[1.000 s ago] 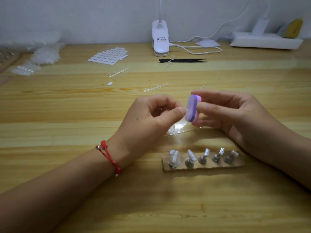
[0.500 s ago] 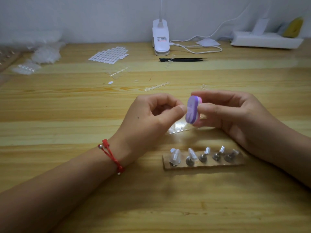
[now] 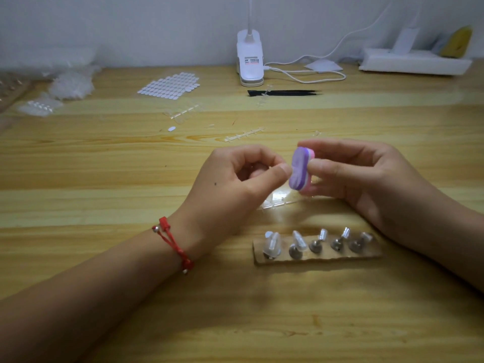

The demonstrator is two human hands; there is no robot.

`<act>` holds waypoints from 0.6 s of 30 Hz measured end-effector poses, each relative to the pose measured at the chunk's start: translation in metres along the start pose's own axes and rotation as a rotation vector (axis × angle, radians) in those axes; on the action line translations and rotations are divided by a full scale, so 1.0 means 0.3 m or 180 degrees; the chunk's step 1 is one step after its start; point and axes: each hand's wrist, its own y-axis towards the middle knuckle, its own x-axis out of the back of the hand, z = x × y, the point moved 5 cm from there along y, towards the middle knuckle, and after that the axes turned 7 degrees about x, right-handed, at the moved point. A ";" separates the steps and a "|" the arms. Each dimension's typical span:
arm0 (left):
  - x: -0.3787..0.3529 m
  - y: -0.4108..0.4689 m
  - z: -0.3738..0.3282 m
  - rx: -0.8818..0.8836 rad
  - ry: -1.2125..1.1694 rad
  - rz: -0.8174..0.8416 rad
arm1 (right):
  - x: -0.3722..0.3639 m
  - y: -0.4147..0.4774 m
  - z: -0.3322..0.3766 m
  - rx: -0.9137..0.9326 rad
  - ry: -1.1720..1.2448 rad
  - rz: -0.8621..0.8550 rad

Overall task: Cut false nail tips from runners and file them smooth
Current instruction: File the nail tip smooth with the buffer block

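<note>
At the far left of the wooden table [image 3: 104, 323] lies a heap of translucent plastic nail tips [image 3: 70, 83], with a small clear packet [image 3: 39, 107] just nearer. To their right is a sheet of white oval stickers [image 3: 169, 85], and nearer than it a clear plastic runner with nail tips attached [image 3: 183, 112] and a bare clear runner [image 3: 243, 134]. The left hand [image 3: 235, 184], a red cord bracelet [image 3: 174, 243] on its wrist, is held above the table's middle with its fingers curled in. Its thumb and forefinger are pinched together right at the purple face of a small purple-and-pink buffer block [image 3: 301, 172]. What lies between them is too small to make out. Far behind, against the wall, stand a white clip lamp base [image 3: 250, 58] and black tweezers [image 3: 284, 93]. Beneath the two hands another clear runner [image 3: 277, 200] lies flat on the table. Near this, a brown cardboard strip [image 3: 317, 259] carries five small metal stands in a row, and the two leftmost plainly hold clear nail tips [image 3: 272, 243]. The right hand [image 3: 366, 179] grips the block by its pink side, forefinger over the top, thumb across the near edge and the other fingers curled below. The block stands nearly upright. At the far right sits a white power strip [image 3: 413, 64].
</note>
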 end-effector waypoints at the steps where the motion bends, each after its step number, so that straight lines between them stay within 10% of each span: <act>1: -0.003 0.000 0.000 -0.0001 0.0019 0.0037 | 0.006 0.002 0.001 0.0008 0.0083 -0.0072; 18: 0.005 -0.006 -0.008 -0.0225 0.0160 -0.0130 | -0.005 0.001 0.002 -0.0083 0.0099 0.0054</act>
